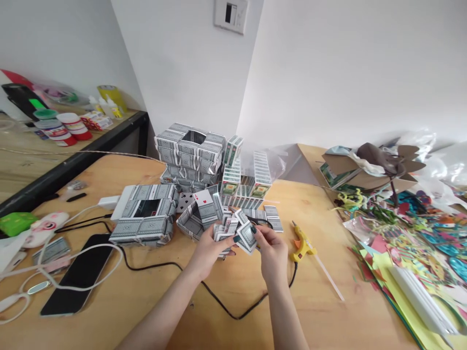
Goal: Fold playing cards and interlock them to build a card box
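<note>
My left hand (pixel 208 250) and my right hand (pixel 272 248) meet above the middle of the wooden table (pixel 153 311). Both are closed on a small piece of folded playing cards (pixel 237 232) with grey patterned backs, held between their fingertips. Just behind it lies an open ring of folded cards (pixel 199 210), with a red ace and a black spade card showing. A finished square frame of folded cards (pixel 146 218) lies to the left. A taller box of folded cards (pixel 190 148) stands behind.
A yellow glue gun (pixel 302 245) with a black cord lies right of my hands. Card packs (pixel 244 182) are stacked at the back. A black phone (pixel 78 274), white cables and a charger lie at left. Coloured paper scraps (pixel 412 238) cover the right side.
</note>
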Available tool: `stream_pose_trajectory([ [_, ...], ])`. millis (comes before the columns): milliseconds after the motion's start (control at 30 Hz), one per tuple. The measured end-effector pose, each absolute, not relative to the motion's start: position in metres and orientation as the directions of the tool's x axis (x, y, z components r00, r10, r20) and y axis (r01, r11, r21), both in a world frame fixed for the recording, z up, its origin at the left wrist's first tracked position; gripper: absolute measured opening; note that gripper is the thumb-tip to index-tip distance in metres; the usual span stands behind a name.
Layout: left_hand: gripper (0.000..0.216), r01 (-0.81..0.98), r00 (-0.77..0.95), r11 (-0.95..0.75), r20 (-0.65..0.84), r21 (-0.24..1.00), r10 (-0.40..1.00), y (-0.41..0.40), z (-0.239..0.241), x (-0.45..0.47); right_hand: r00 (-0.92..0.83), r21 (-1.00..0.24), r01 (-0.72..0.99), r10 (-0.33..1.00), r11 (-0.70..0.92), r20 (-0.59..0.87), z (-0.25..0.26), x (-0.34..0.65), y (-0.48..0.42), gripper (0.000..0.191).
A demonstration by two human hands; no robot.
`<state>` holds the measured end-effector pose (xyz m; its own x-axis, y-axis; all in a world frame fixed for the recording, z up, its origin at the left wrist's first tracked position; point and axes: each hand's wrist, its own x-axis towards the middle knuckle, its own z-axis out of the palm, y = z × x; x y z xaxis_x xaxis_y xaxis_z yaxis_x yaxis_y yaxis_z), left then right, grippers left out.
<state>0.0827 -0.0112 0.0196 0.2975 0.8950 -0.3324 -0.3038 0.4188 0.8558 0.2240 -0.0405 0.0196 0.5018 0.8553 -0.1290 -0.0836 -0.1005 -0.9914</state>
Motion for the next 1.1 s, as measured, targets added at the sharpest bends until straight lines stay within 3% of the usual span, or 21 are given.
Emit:
stream_pose_trajectory([
  [267,0.039,-0.329,0.279,0.408,-0.326,0.851,0.903,-0.008,0.022,0.080,0.664,-0.938,-0.345,0.717,0.042,-0.212,0.017,0.234,-0.035,0.030],
  [400,0.040,-0.316,0.197,0.392,-0.345,0.864,0.918,-0.003,0.022,0.081,0.564,-0.887,-0.458,0.792,0.065,-0.234,0.030,0.238,-0.034,0.029],
  [500,0.044,-0.327,0.146,0.367,-0.337,0.871,0.930,-0.001,0.021,0.083,0.461,-0.936,-0.348,0.861,-0.045,-0.213,0.033,0.224,-0.036,0.026],
  [667,0.051,-0.375,0.036,0.335,-0.347,0.864,0.937,-0.003,0.020,0.086,0.493,-0.994,-0.040,0.864,-0.097,-0.104,0.022,0.200,-0.038,0.024],
  [833,0.042,-0.474,0.086,0.348,-0.351,0.809,0.932,-0.010,0.023,0.089,0.545,-0.997,0.013,0.836,-0.081,-0.061,0.021,0.193,-0.039,0.022],
  [967,0.045,-0.410,0.124,0.348,-0.326,0.843,0.937,-0.012,0.021,0.091,0.588,-0.995,0.045,0.808,-0.085,-0.042,0.023,0.190,-0.041,0.021],
  [1100,0.044,-0.393,0.082,0.339,-0.334,0.855,0.939,-0.008,0.015,0.087,0.519,-0.997,0.009,0.853,-0.072,-0.057,0.018,0.197,-0.043,0.019],
])
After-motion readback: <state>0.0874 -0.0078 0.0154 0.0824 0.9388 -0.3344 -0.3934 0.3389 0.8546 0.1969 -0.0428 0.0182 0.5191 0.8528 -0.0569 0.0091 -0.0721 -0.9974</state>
